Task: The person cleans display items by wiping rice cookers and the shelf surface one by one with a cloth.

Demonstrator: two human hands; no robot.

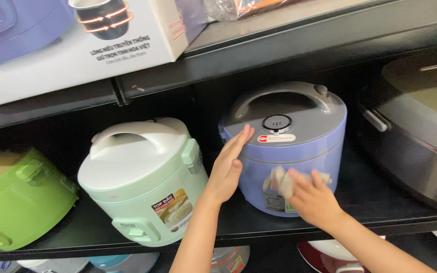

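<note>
Fingers [239, 141] of the left hand [228, 169] lie flat and extended, gripping nothing, pressed against the left side of the blue rice cooker [299, 151], their tips reaching its grey lid [284, 108]. Fingers [304, 178] of the right hand [314, 202] are curled onto a pale cloth [281, 181], pressing it against the cooker's front wall (the cloth appears blurred). A label [274, 201] sits on that wall just left of and below the right fingers, partly covered by the cloth.

The blue rice cooker stands on a black shelf [380, 215], between both sets of fingers. Left of the left fingers, close beside them, stands a mint-green rice cooker [142, 182] with a white lid; further left, a bright green cooker [18, 199]. Right of the right fingers, apart from them, sits a large dark cooker [416, 136]. Above the fingers, an upper shelf [279, 48] carries a printed carton [77, 45].
</note>
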